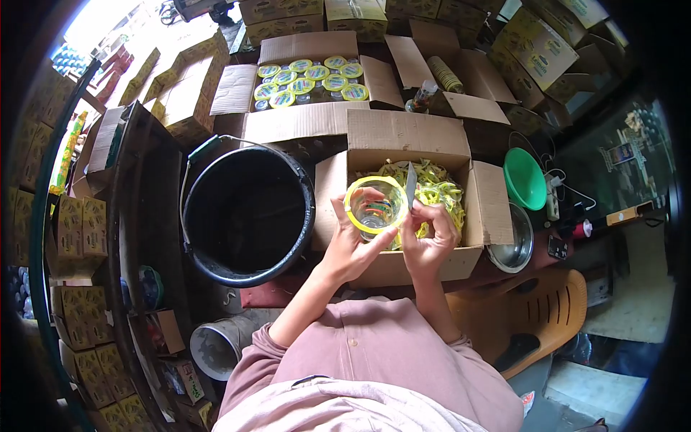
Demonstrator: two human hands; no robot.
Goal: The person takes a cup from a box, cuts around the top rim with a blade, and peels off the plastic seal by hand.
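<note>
My left hand [351, 248] is closed around a clear cup [374, 222] with a yellow rim, its mouth tilted up toward me. In my right hand [430, 237] is a small knife [411, 184], gripped low with the blade pointing up beside the cup's right edge. Both hands are over an open cardboard box [408, 135]. Yellow-green strips of trimmings [440, 181] fill the part of the box that shows. The cup and hands hide some of them.
A large black bucket [308, 209] stands left of the box. Behind are a carton [302, 124] of yellow-lidded cups [317, 73] and another open carton holding a stack of rings [445, 74]. A green bowl [525, 178], a metal bowl [512, 248] and an orange chair [551, 306] are to the right.
</note>
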